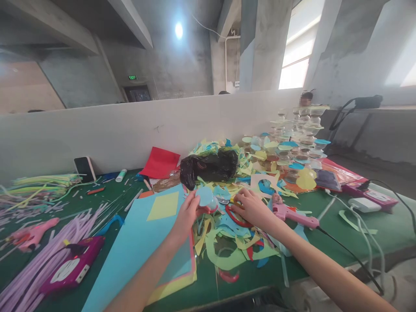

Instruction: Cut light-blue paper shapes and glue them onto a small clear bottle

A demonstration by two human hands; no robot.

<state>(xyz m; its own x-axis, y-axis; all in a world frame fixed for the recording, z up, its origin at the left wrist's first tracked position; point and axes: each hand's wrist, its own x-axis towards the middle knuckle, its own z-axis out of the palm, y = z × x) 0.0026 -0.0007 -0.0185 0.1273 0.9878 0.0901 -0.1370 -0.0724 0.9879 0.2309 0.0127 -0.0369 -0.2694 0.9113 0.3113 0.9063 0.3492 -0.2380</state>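
Note:
My left hand (190,208) grips a small clear plastic cup (212,204) topped with a light blue paper disc (204,196). To its right, the fingers of my right hand (248,207) are closed on the handles of a pair of scissors (238,219) with red on the handles. The blades point left toward the cup, just above the scraps. Blue, green and yellow paper offcuts (224,251) lie under both hands, some with round holes cut out. Light blue paper sheets (130,242) lie beneath my left forearm.
A pink glue gun (295,215) with a cord lies right of my right hand. Stacked clear cups with paper discs (305,138) rise at the back right. A black plastic bag (211,167) sits behind the scraps. Purple strips (61,251) and another pink glue gun (32,234) lie left.

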